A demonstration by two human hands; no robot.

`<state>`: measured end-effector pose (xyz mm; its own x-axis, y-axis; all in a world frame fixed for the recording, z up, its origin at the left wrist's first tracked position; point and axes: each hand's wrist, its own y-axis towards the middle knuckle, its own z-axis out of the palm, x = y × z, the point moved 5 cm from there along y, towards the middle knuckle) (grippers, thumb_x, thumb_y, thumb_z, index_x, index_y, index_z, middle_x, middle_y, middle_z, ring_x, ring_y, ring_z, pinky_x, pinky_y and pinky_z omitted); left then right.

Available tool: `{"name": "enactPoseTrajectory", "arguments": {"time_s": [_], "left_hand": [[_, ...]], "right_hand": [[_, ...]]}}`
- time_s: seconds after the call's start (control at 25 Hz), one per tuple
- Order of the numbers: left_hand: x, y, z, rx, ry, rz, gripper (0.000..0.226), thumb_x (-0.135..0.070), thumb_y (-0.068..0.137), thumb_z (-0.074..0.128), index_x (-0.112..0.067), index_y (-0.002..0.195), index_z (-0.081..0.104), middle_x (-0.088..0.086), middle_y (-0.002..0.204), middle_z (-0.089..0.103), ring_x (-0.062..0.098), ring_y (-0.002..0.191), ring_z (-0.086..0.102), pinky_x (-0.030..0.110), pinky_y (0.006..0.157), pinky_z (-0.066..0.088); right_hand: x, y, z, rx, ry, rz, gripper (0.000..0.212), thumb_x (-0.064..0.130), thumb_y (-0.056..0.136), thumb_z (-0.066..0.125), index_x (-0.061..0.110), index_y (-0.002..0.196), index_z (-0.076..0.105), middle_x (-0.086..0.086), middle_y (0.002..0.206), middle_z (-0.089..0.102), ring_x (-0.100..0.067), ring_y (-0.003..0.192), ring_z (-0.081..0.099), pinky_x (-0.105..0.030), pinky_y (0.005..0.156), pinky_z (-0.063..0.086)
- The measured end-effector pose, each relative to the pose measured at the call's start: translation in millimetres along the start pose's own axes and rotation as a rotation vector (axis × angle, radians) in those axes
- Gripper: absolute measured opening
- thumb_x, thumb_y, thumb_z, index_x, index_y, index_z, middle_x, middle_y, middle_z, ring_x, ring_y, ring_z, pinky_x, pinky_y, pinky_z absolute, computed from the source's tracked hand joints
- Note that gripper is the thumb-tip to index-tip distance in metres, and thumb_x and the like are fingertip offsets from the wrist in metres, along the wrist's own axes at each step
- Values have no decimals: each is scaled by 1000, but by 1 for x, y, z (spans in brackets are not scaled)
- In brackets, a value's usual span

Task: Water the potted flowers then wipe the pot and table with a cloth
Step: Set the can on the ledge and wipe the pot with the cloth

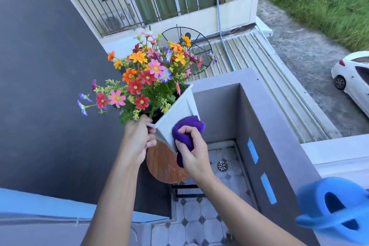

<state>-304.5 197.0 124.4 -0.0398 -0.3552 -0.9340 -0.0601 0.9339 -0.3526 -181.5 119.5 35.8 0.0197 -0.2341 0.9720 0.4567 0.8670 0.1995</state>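
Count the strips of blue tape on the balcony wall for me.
2. The upper blue tape strip is on the inner face of the grey balcony wall, right of the floor drain; the lower blue tape strip sits further down, nearer the blue watering can, which may hide more.

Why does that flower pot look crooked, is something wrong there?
The white pot is tilted well off upright, flowers leaning left, above the round wooden table. It looks deliberate: the left hand grips its rim while the right hand presses a purple cloth against its side. Nothing appears spilled or broken.
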Motion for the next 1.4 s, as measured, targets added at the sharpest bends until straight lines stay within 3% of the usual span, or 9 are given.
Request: {"name": "enactPoseTrajectory", "arguments": {"time_s": [0.2, 0.48, 0.68, 0.84, 1.0, 1.12, 1.28, 1.4], "left_hand": [[12, -1, 4, 30, 98, -16, 21, -6, 94, 41, -5, 73, 44, 9, 59, 40, 6, 30, 26, 17, 33, 18], [18, -15, 8, 86, 115, -30, 19, -5, 95, 43, -5, 75, 43, 10, 61, 42, 8, 34, 27, 21, 36, 18], [20, -19, 11, 142, 154, -16, 23, -3, 94, 42, -6, 71, 41, 10, 61, 41, 9, 36, 25, 20, 37, 17], [25, -15, 5, 128, 211, 2, 23, -4, 93, 44, -7, 70, 41, 9, 60, 40, 9, 36, 25, 20, 37, 17], [28, -12, -5, 118, 265, 39, 20, -5, 95, 42, -7, 75, 42, 7, 58, 36, 8, 35, 22, 18, 36, 17], [27, -8, -10, 127, 279, 47, 18, -8, 94, 40, -10, 77, 39, 4, 58, 30, 8, 36, 19, 18, 36, 15], [26, -2, -14, 174, 340, 85, 31, -14, 96, 39, -16, 67, 30, 2, 55, 24, 10, 39, 14, 19, 41, 13], [26, 2, -16, 222, 362, 100, 39, -21, 101, 40, -19, 64, 27, -4, 51, 23, 10, 42, 13, 20, 45, 11]], "right_hand": [[30, 7, 4, -52, 112, -68, 19, 2, 93, 61, 12, 108, 62, 4, 106, 65, -14, 100, 60, -28, 91, 48], [43, 45, -23, -280, 88, 19, 20, 2, 98, 60, 12, 115, 61, 4, 111, 65, -3, 102, 60, -16, 92, 45], [35, 75, -52, -372, 93, 108, 16, 5, 96, 62, 13, 110, 64, 3, 102, 66, -6, 90, 61, -31, 88, 52], [24, 89, -64, -300, 190, 274, 14, 6, 95, 63, 20, 98, 66, 1, 88, 65, -11, 72, 58, -27, 61, 48], [16, 103, -78, -138, 194, 454, 16, 2, 91, 66, 14, 82, 65, -7, 73, 62, -22, 66, 56, -30, 60, 45], [18, 104, -77, 38, 217, 528, 18, 0, 93, 62, 9, 78, 65, -5, 62, 67, -19, 57, 63, -25, 55, 50], [13, 103, -73, 205, 260, 583, 23, 6, 95, 62, 15, 78, 75, -5, 72, 71, -15, 61, 68, -28, 62, 54], [14, 96, -72, 254, 118, 611, 9, 9, 86, 77, 16, 87, 71, -11, 79, 74, -21, 69, 70, -36, 68, 58]]}}
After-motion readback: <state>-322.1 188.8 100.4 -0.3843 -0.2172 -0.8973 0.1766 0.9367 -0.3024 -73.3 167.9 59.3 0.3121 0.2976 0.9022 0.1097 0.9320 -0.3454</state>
